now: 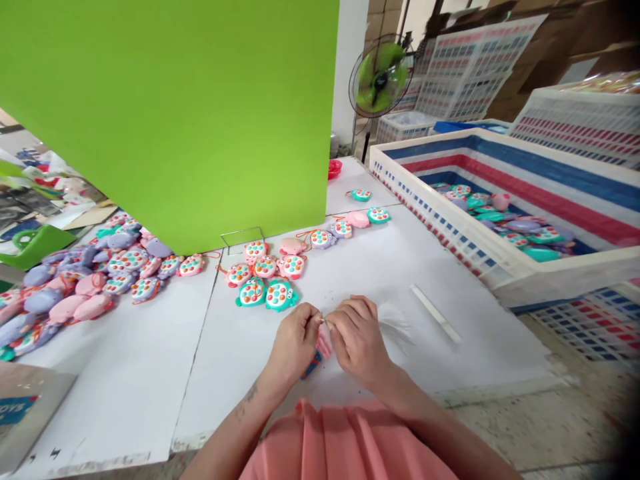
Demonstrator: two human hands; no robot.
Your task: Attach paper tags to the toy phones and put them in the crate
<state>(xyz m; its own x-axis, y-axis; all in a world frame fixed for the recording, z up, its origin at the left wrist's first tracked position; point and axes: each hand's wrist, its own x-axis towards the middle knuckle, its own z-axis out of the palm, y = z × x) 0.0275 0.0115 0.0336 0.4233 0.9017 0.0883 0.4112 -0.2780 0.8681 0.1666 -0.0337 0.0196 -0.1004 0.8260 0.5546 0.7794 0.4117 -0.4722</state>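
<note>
Standing at a white work table (115,393), you have one heaped pile of plastic toys (95,280) at left, too many for counting, then one green board (170,113) and twelve loose toys (265,267). Your left hand (297,343) and right hand (357,337) curl nearly closed, both pinching one small pink item (324,341) above the table. Further right stand one fan (381,77) and one striped crate (500,267) with more toys inside.

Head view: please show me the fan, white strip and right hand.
Fan (381,77), head view, on the green blades.
White strip (436,315), head view, on its middle.
Right hand (357,337), head view, on its back.
</note>
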